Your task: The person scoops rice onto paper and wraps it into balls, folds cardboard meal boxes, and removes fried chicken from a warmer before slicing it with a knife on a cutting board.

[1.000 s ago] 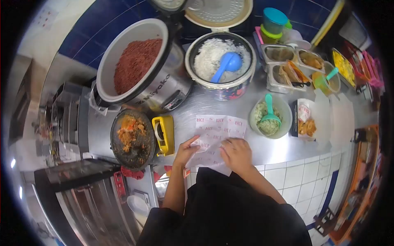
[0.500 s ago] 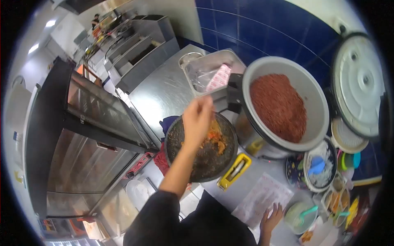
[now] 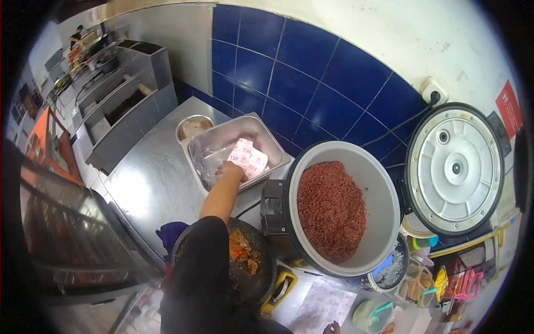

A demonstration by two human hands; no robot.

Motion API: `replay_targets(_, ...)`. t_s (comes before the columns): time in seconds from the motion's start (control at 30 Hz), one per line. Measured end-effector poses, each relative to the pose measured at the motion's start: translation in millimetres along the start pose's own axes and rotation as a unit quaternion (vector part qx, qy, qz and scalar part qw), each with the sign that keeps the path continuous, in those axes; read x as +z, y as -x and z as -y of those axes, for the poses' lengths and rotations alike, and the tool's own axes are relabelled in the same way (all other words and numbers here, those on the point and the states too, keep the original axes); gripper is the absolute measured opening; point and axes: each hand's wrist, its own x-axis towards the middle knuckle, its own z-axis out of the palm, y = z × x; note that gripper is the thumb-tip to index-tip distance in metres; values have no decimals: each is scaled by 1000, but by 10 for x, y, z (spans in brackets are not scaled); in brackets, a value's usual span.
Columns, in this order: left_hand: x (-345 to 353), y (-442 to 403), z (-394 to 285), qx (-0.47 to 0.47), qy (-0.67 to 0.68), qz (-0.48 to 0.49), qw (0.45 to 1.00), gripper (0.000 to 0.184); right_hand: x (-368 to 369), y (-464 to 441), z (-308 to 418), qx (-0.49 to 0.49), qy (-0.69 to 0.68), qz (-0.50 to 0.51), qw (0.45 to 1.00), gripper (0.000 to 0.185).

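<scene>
My left hand (image 3: 230,170) reaches into a rectangular metal tray (image 3: 194,161), its fingers closed at the near edge of the printed wrapping paper (image 3: 249,158), white with red lettering. Some clear plastic lies beside that paper. Below my left arm sits a round dark stone mortar (image 3: 256,284) with orange-red paste (image 3: 240,247) in it, partly covered by my sleeve. Only the fingers of my right hand (image 3: 332,328) show at the bottom edge, apart, by a printed paper sheet (image 3: 325,306) lying on the counter.
A large cooker pot (image 3: 384,222) of reddish-brown rice (image 3: 331,211) stands right of the mortar, its lid (image 3: 456,167) raised. Near it are a yellow-handled tool (image 3: 281,289), a bowl with a blue scoop (image 3: 384,264) and a green-spooned tub (image 3: 371,316). A glass-doored cabinet (image 3: 67,234) stands left.
My left hand has moved from above the mortar up into the tray, onto the printed paper. The view has shifted, and my right hand is now mostly out of frame.
</scene>
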Motion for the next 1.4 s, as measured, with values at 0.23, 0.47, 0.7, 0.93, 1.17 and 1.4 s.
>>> replay_targets(0.23,334,-513,-70,-46,-60,-209,975,48,43,154,14,36,-4,23,999,34)
replay_targets(0.47,-119,67,-61,84,33,-313,945,27,-106,68,171,63,47,71,994,30)
replay_targets(0.7,-398,-59,323,28,113,-301,946,38,-124,35,198,25,63,120,990,30)
replay_targets(0.93,-516,-41,570,65,67,-251,963,46,-127,31,291,58,64,116,989,25)
replay_targets(1.17,-480,-140,737,82,128,-296,943,42,-99,79,149,28,52,125,990,21)
replay_targets(1.4,-422,-715,971,91,344,-206,912,41,-31,62,142,35,59,137,988,23)
